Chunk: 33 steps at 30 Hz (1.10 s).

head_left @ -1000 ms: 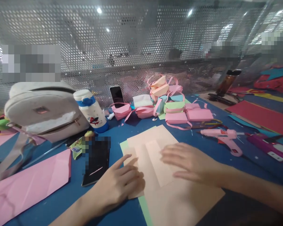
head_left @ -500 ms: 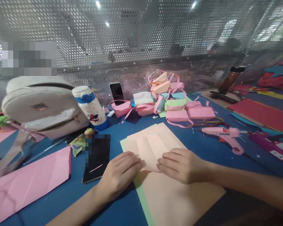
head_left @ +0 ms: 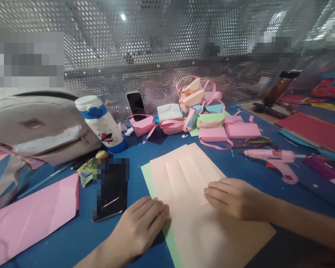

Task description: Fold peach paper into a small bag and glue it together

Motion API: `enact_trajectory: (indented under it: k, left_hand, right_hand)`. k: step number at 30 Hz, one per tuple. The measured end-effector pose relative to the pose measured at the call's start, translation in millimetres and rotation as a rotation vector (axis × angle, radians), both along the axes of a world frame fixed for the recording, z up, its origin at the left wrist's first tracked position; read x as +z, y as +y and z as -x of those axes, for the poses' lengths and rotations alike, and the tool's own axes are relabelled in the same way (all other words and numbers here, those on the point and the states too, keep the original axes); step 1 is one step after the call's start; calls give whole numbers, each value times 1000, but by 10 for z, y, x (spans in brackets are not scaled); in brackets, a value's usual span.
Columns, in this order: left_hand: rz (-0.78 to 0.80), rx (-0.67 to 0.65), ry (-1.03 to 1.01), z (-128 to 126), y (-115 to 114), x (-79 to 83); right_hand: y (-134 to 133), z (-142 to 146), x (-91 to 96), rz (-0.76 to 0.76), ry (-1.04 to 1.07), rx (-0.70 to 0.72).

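A peach sheet of paper (head_left: 184, 178) with long parallel creases lies in front of me on a larger peach sheet (head_left: 212, 242). Green paper (head_left: 146, 171) shows under them along the left side. My left hand (head_left: 145, 223) is closed at the creased sheet's left edge, fingers bent together. At the opposite edge, my right hand (head_left: 236, 199) has its fingers together, pinching the paper; both thumbs are mostly hidden. A black phone (head_left: 113, 193) lies left of the paper, with a thin pink strip on it.
Several small paper bags (head_left: 212, 134) stand along the perforated metal panel (head_left: 106, 56). At the left are a white backpack (head_left: 44, 126), a bottle (head_left: 103, 124) and folded pink paper (head_left: 39, 219). A pink glue gun (head_left: 276, 156) lies at the right.
My hands have moved apart and slightly nearer to me, to the sheet's two sides. More of the creased paper shows flat between them. The view has shifted a little.
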<state>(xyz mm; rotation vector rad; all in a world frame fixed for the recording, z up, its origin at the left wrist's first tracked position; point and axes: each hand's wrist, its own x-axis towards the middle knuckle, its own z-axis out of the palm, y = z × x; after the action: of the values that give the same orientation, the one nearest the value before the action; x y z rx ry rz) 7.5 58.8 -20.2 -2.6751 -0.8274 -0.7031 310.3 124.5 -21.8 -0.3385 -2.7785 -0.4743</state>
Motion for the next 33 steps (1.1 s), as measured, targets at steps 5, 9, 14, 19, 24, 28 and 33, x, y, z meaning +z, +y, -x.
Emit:
enact_trajectory:
  k: [5, 9, 14, 19, 24, 28, 33]
  left_hand:
    - [20, 44, 2, -41, 38, -1]
    - [12, 51, 26, -53, 52, -14]
    - [318, 145, -29, -54, 84, -23]
    - [633, 236, -69, -59, 140, 27]
    - [775, 292, 0, -42, 173, 57]
    - [760, 273, 58, -21, 198, 46]
    - [655, 249, 82, -16, 206, 7]
  right_hand:
    - [-39, 102, 40, 38, -29, 4]
    - [-3, 248, 27, 111, -74, 42]
    - [166, 294, -1, 370, -148, -44]
    - [307, 320, 37, 717, -152, -148]
    - [324, 327, 9, 656, -157, -209]
    - [278, 308, -41, 491, -172, -206]
    - [264, 295, -74, 393, -143, -175]
